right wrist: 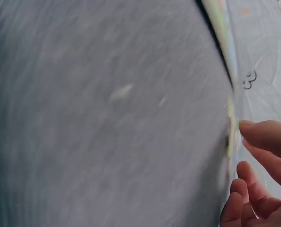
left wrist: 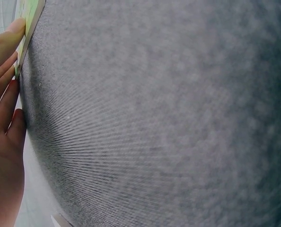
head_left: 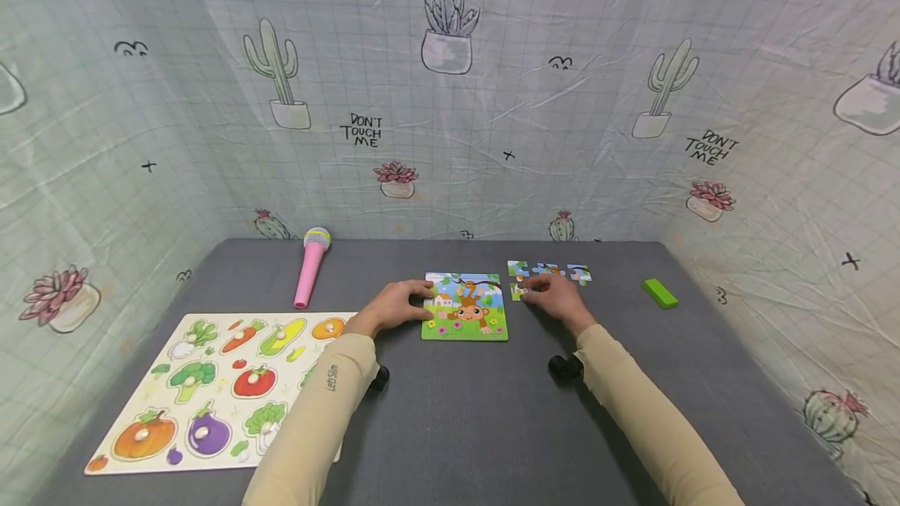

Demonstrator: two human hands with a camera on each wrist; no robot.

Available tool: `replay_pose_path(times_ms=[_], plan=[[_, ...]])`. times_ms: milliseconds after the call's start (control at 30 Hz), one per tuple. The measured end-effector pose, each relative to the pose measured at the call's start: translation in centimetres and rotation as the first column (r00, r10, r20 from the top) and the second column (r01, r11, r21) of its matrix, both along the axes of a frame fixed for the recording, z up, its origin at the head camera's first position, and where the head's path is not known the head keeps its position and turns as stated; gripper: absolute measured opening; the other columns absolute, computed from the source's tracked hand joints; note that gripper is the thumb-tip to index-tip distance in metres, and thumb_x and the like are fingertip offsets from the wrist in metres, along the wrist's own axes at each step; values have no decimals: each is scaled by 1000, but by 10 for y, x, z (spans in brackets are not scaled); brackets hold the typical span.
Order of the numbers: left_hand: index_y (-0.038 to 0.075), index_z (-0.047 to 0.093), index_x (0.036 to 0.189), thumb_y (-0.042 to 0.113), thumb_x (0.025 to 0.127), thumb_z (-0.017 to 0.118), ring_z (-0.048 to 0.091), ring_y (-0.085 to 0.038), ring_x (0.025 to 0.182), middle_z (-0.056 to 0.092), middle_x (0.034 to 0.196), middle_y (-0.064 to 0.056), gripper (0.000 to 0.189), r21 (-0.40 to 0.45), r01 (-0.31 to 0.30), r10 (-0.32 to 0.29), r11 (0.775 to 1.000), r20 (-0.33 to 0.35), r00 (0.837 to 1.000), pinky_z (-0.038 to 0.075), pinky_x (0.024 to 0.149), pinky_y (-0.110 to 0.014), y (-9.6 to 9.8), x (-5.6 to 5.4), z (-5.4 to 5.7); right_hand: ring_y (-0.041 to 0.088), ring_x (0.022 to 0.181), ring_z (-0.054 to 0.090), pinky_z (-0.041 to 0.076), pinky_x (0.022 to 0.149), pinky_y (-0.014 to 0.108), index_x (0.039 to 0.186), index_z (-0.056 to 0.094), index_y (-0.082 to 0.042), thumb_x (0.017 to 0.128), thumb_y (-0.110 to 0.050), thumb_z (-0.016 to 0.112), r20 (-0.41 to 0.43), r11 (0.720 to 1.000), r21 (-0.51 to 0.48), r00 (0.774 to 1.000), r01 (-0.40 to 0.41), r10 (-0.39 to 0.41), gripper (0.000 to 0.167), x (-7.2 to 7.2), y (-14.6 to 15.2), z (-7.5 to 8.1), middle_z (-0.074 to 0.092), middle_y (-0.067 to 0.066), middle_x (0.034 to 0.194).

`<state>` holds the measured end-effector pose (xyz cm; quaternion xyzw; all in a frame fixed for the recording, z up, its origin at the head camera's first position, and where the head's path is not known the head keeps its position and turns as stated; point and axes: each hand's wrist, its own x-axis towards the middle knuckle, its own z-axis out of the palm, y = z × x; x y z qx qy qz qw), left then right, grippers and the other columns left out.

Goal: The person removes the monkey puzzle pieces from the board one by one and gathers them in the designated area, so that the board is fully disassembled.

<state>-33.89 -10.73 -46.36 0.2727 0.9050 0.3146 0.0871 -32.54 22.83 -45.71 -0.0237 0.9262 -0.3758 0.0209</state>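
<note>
A square jigsaw puzzle (head_left: 457, 325) with a monkey picture lies in the middle of the dark table. My left hand (head_left: 398, 304) rests at its left edge, thumb and fingers spread apart. In the left wrist view, the left thumb (left wrist: 13, 35) touches the puzzle board (left wrist: 30, 23). To the right of the board, several loose jigsaw pieces (head_left: 517, 269) lie close together. My right hand (head_left: 558, 299) is over this group, thumb and forefinger tips at a jigsaw piece (head_left: 516, 293) and partly covering it. Whether they pinch it is unclear, also in the blurred right wrist view.
A wooden vegetable board (head_left: 158, 443) with knobbed pieces covers the table's left side, under the left forearm. Behind it lies a pink toy microphone (head_left: 309, 272). A green block (head_left: 659, 293) lies at the right. Printed cloth (head_left: 450, 178) hangs around the table's back and sides.
</note>
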Motion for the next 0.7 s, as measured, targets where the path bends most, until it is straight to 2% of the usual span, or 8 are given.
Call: replay_pose_path(times_ms=[100,200,300,500,700], plan=[[5,66,127,26,88,75,38,-31,139,48,147,-7,45,5,1,-1,1000,-7,1000,33,113,-48,1,0,0,36,114,57,51,87,45,127,65,-4,95,-19,65,39,997,-77,999,-6,9,36,4,-9,6,59,20,128],[5,67,125,26,87,75,40,-32,138,49,146,-8,44,10,3,-3,1000,-26,1000,33,113,-48,1,1,-1,35,114,56,51,87,44,130,63,-4,96,-19,63,59,990,-135,997,-50,58,37,8,-23,12,59,19,130],[5,67,125,26,87,75,40,-31,138,50,146,-8,44,14,1,0,1000,-34,999,33,113,-46,1,2,0,34,116,55,50,88,44,130,62,-4,97,-19,62,60,984,-133,990,-119,128,37,10,-39,18,58,17,131],[5,67,125,25,87,75,39,-31,138,49,146,-8,44,14,3,-2,1000,-29,1000,33,113,-46,2,2,1,34,118,56,52,89,41,131,62,-5,97,-19,62,73,963,-119,965,-243,252,37,7,-66,16,57,16,132],[6,66,127,26,87,75,37,-29,140,47,148,-6,46,9,-10,10,1000,15,1000,31,114,-46,1,3,1,33,119,55,52,89,40,131,63,-8,96,-18,65,117,963,-163,965,-216,236,37,1,-81,12,59,13,130]])
